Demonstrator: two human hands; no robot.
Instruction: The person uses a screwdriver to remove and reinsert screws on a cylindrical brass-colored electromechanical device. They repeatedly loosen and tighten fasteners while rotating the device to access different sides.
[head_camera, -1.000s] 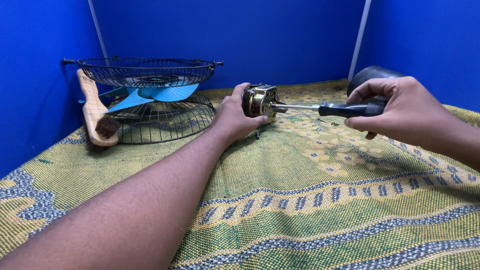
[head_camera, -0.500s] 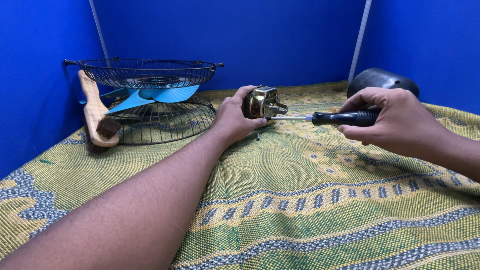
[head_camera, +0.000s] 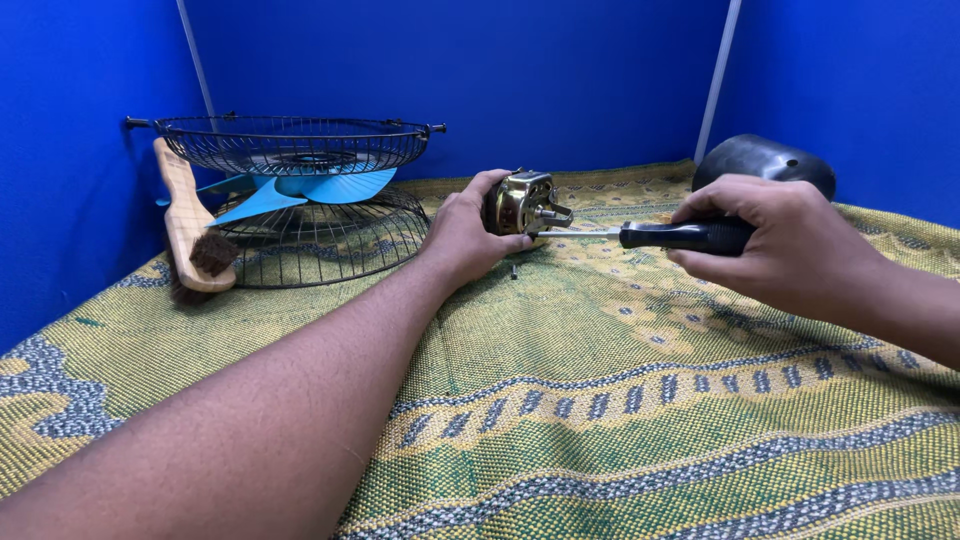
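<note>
So your left hand (head_camera: 468, 235) has its grip wrapped around the small brass-coloured motor (head_camera: 522, 203), fingers curled over the back of it, holding it just off the woven yellow-green cloth (head_camera: 620, 400) near the far middle of the surface. Your right hand (head_camera: 775, 245) is closed tight on the black handle of the screwdriver (head_camera: 650, 236), which lies roughly level with the shaft pointing left, its tip right up against the lower front of the motor. A tiny dark screw (head_camera: 513, 270) sits on the cloth just below the motor.

Off to your left, two black wire fan guards (head_camera: 300, 190) are stacked with a blue fan blade (head_camera: 300, 192) sandwiched between them, and a wooden-handled brush (head_camera: 190, 232) leans against them. Behind your right hand there's a black domed cover (head_camera: 765, 162) by the blue wall (head_camera: 500, 70).
</note>
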